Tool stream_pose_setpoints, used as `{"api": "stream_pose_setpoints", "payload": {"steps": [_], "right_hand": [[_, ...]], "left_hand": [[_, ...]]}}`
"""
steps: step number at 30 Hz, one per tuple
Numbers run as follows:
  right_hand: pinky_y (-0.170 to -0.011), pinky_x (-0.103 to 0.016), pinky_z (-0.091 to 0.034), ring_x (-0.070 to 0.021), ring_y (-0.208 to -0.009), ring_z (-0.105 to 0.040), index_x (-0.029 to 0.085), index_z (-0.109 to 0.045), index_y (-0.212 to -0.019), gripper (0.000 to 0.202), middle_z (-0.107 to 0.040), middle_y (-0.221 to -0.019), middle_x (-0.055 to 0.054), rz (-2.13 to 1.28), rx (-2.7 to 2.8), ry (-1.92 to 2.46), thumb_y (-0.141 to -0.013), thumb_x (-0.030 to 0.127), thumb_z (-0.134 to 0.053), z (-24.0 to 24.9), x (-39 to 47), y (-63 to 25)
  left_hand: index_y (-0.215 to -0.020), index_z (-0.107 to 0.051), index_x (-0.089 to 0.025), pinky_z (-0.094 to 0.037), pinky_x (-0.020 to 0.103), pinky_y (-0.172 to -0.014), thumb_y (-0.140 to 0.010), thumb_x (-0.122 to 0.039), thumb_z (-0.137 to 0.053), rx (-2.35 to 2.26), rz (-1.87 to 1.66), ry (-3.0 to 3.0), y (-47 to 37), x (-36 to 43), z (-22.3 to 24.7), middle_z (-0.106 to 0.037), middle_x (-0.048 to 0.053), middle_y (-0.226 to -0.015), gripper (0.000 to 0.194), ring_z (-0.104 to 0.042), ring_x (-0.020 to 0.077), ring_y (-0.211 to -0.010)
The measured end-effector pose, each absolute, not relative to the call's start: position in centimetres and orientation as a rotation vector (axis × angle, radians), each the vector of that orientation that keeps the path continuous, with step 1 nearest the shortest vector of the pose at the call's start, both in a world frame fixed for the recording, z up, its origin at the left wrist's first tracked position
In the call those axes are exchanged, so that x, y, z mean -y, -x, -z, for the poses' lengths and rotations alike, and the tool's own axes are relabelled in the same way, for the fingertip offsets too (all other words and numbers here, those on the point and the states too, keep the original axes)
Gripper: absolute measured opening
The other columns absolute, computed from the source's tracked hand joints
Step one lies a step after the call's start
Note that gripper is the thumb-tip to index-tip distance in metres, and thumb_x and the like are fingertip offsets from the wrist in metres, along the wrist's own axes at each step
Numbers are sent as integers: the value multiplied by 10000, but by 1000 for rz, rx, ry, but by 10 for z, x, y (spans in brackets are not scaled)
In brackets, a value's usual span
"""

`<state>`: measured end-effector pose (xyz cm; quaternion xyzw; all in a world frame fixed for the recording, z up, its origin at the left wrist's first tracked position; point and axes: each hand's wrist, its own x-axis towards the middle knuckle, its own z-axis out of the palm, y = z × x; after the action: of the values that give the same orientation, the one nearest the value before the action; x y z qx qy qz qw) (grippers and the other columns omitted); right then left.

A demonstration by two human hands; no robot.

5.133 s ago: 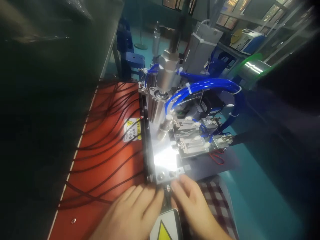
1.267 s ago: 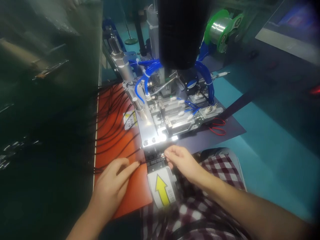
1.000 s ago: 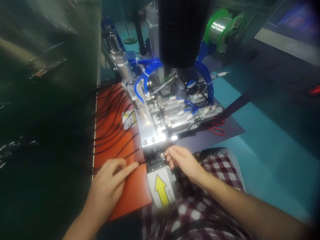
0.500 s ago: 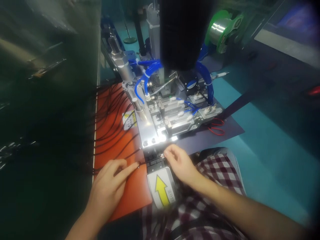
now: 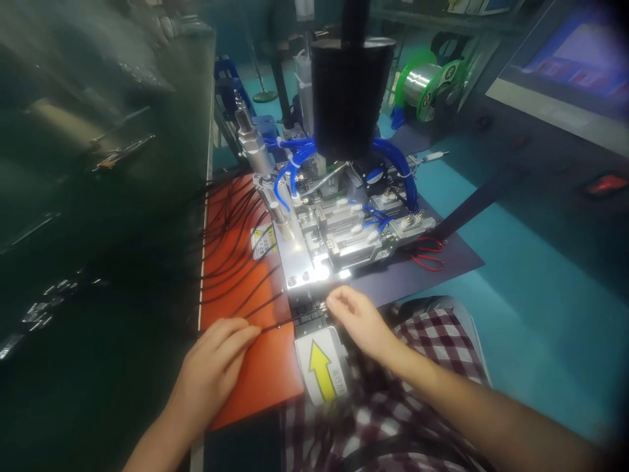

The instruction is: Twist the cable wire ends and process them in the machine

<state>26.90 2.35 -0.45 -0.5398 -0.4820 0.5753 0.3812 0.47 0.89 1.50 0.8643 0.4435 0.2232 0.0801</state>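
Observation:
My left hand [image 5: 216, 360] is closed over a thin black cable [image 5: 280, 324] above the orange mat. From its fingertips the cable runs right, across the dark conveyor track [image 5: 308, 316]. My right hand [image 5: 358, 321] pinches the cable's end at the track's right side; a small shiny tip shows by the fingertips, its details too small to make out. Just below lies a white plate with a yellow arrow [image 5: 321, 370]. Beyond the fingers stands a metal machine [image 5: 339, 229] with blue air tubes [image 5: 400, 157], brightly lit at its front.
More black cables [image 5: 230, 226] lie side by side over the orange mat [image 5: 265, 387]. A black cylinder [image 5: 351, 98] hangs above the machine. A green spool of wire [image 5: 422, 85] stands at the back right, near a screen [image 5: 580, 59]. A red wire loop [image 5: 427, 255] lies right of the machine.
My left hand has slid left along the cable, and its outstretched index finger has drawn in with the others. My right hand stays at the cable's end. The view has shifted slightly.

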Motion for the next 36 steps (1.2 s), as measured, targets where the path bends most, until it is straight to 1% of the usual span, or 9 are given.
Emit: {"api": "stream_pose_setpoints", "payload": {"steps": [4, 8, 20, 25, 28, 30, 32, 34, 36], "right_hand": [[-566, -256, -361, -119, -587, -448, 199, -519, -787, 105, -480, -662, 50, -1602, 952, 1422, -732, 280, -559, -8, -22, -261], [-544, -251, -336, -120, -565, -417, 198, -493, -702, 43, -426, -579, 64, -1616, 834, 1486, -671, 229, -496, -16, -23, -251], [-561, -264, -298, -115, -558, -369, 192, -475, -668, 27, -414, -565, 75, -1470, 799, 1748, -654, 208, -491, -23, -30, -232], [-553, -251, -297, -105, -551, -363, 195, -465, -672, 57, -401, -571, 82, -1486, 738, 1722, -660, 192, -521, -25, -29, -232], [-541, -255, -328, -103, -523, -404, 180, -524, -714, 138, -464, -590, 65, -1610, 765, 1606, -655, 261, -618, -20, -23, -249], [-525, -258, -322, -95, -499, -407, 174, -546, -724, 238, -500, -638, 40, -1636, 795, 1537, -723, 407, -592, -14, -19, -262], [-535, -256, -322, -94, -510, -421, 172, -572, -737, 319, -504, -653, 38, -1609, 843, 1492, -745, 491, -591, -9, -18, -270], [-545, -260, -331, -99, -514, -432, 175, -572, -691, 353, -503, -628, 41, -1586, 883, 1460, -727, 522, -623, -7, -19, -271], [-554, -264, -343, -106, -516, -438, 180, -556, -643, 349, -505, -598, 43, -1575, 898, 1436, -701, 507, -664, -7, -21, -267]], "left_hand": [[-989, -608, -189, -494, 251, -762, -892, -103, -468, -1315, -668, -2581, -6, -8, -14, -599, 60, -982, 191, -595, 166, -890], [-1002, -600, -184, -494, 262, -748, -895, -96, -463, -1325, -670, -2577, -5, -8, -13, -587, 64, -981, 195, -587, 172, -883], [-1011, -588, -188, -477, 289, -765, -897, -93, -468, -1308, -728, -2576, -5, -8, -8, -582, 60, -978, 191, -580, 177, -878], [-1001, -595, -174, -477, 288, -767, -899, -97, -462, -1298, -749, -2602, -5, -8, -8, -590, 63, -963, 184, -581, 178, -873], [-1000, -604, -182, -476, 273, -763, -907, -120, -446, -1322, -771, -2607, -5, -7, -8, -591, 61, -964, 194, -588, 172, -864], [-997, -611, -193, -477, 263, -754, -911, -140, -439, -1338, -779, -2602, -5, -7, -8, -594, 57, -963, 200, -592, 169, -860], [-991, -618, -202, -479, 258, -748, -915, -156, -432, -1346, -801, -2587, -5, -7, -8, -600, 52, -950, 207, -596, 167, -855], [-985, -624, -206, -483, 256, -745, -915, -169, -433, -1354, -816, -2566, -5, -7, -8, -606, 51, -939, 206, -599, 168, -853], [-975, -625, -207, -486, 254, -737, -916, -174, -434, -1362, -819, -2550, -6, -6, -8, -606, 51, -933, 203, -599, 166, -846]]}}
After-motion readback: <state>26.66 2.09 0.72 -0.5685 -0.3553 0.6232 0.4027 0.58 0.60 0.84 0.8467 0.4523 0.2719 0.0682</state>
